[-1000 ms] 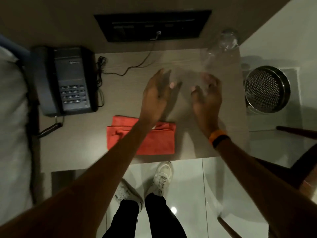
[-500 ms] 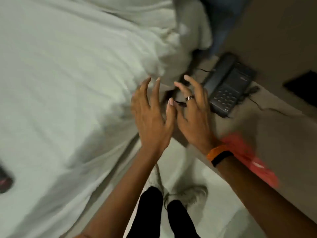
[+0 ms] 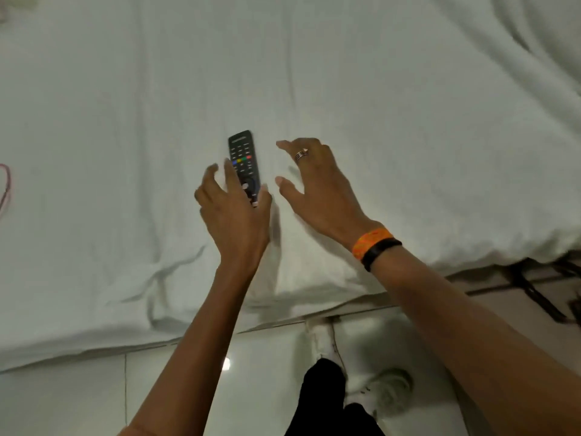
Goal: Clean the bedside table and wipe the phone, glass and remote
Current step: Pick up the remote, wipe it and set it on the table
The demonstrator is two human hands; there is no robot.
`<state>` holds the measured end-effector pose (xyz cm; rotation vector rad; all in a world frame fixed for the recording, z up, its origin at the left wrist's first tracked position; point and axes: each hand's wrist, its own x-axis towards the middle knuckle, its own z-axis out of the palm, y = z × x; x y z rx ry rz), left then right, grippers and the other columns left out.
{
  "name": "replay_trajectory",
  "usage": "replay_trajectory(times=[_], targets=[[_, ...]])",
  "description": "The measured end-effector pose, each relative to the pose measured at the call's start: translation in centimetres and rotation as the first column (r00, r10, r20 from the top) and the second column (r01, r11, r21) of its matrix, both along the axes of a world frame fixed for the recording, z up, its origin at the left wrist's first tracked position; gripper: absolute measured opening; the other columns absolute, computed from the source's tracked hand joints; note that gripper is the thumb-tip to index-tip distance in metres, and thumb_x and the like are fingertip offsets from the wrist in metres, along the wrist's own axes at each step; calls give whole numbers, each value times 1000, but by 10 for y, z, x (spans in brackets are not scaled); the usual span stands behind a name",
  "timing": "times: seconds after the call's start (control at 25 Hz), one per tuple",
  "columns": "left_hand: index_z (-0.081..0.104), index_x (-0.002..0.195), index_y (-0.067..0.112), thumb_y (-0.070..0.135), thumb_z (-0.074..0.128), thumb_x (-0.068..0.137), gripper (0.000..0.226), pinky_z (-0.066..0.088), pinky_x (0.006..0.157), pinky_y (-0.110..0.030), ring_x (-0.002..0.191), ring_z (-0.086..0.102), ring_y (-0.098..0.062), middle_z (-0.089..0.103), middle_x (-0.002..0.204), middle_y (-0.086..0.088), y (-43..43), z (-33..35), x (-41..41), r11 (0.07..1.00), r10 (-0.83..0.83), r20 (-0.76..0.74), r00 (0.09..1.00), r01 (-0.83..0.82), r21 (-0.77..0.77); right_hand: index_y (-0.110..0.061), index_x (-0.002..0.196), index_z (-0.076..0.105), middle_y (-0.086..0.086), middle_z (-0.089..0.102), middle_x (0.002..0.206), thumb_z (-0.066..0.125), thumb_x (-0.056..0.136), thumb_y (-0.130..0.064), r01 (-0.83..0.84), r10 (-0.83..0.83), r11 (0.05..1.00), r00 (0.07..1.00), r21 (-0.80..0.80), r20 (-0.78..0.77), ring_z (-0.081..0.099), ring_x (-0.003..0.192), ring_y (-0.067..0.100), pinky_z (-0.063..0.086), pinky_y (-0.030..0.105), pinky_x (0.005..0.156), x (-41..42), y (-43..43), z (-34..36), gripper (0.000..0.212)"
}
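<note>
Head view: remote (image 3: 244, 163) lies face up on the white bed (image 3: 408, 105), long axis running away from the person, tilted slightly left at the far end; left hand (image 3: 234, 209) is nearer, fingers spread, overlapping its near end, though a closed grip cannot be told; right hand (image 3: 317, 184) hovers just beside it, spread and empty.
</note>
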<state>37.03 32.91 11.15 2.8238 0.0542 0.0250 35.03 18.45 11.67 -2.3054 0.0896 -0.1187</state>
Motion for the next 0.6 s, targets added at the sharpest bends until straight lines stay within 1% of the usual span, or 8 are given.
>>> replay_trajectory(times=[0.12, 0.2, 0.24, 0.32, 0.36, 0.44, 0.52, 0.6], targets=[[36, 151, 15, 39, 53, 99, 59, 52, 87, -44, 126, 42, -33, 46, 138, -14, 19, -12, 7, 998, -59, -160, 985, 59, 1, -18, 154, 33, 6, 43, 147, 54, 100, -30, -102, 103, 995, 984, 16, -147, 39, 137, 24, 45, 40, 108, 18, 37, -12, 59], [41, 146, 13, 32, 53, 99, 52, 50, 80, -39, 117, 50, -33, 50, 129, -14, 19, -13, 11, 996, -94, -159, 983, 93, -18, -17, 155, 31, 6, 46, 147, 51, 101, -28, -98, 92, 995, 975, -22, -201, 39, 135, 25, 44, 40, 108, 22, 47, -19, 58], [47, 140, 15, 32, 54, 98, 46, 50, 78, -35, 112, 55, -32, 53, 123, -13, 18, -11, 14, 993, -101, -155, 983, 90, -74, -17, 155, 32, 6, 48, 147, 50, 102, -27, -62, 63, 998, 975, 10, -215, 41, 134, 26, 43, 39, 109, 24, 50, -20, 57], [55, 132, 23, 36, 61, 93, 41, 48, 75, -26, 103, 62, -25, 59, 111, -4, 16, -3, 14, 950, -121, -148, 982, 72, -303, -16, 153, 36, 6, 53, 145, 50, 102, -23, 102, -37, 962, 968, 254, -247, 48, 131, 21, 42, 35, 110, 25, 48, -15, 53], [54, 137, 28, 37, 66, 92, 48, 50, 79, -26, 102, 64, -22, 60, 110, 2, 14, 2, 11, 899, -135, -153, 979, 56, -435, -16, 151, 39, 5, 57, 143, 51, 102, -20, 203, -98, 892, 959, 405, -266, 54, 125, 16, 45, 30, 105, 23, 44, -12, 50], [42, 150, 31, 34, 73, 90, 67, 58, 89, -37, 102, 69, -21, 62, 117, 8, 0, 13, -1, 778, -168, -195, 966, 8, -628, -18, 146, 45, 1, 64, 134, 50, 102, -14, 361, -212, 704, 929, 611, -305, 62, 109, 10, 49, 24, 87, 8, 26, -5, 45], [39, 153, 31, 26, 74, 91, 72, 64, 82, -46, 95, 74, -21, 66, 122, 6, -25, 21, -17, 651, -244, -245, 938, -29, -758, -24, 143, 47, -1, 65, 129, 51, 101, -11, 424, -296, 583, 905, 693, -306, 68, 104, 13, 53, 25, 74, -17, -1, 3, 44], [42, 152, 28, 19, 71, 93, 66, 64, 81, -47, 99, 74, -21, 68, 125, 2, -59, 24, -36, 552, -347, -270, 898, -38, -833, -28, 139, 47, 2, 68, 128, 53, 99, -8, 462, -376, 477, 876, 748, -301, 73, 103, 18, 62, 33, 72, -48, -32, 13, 45]])
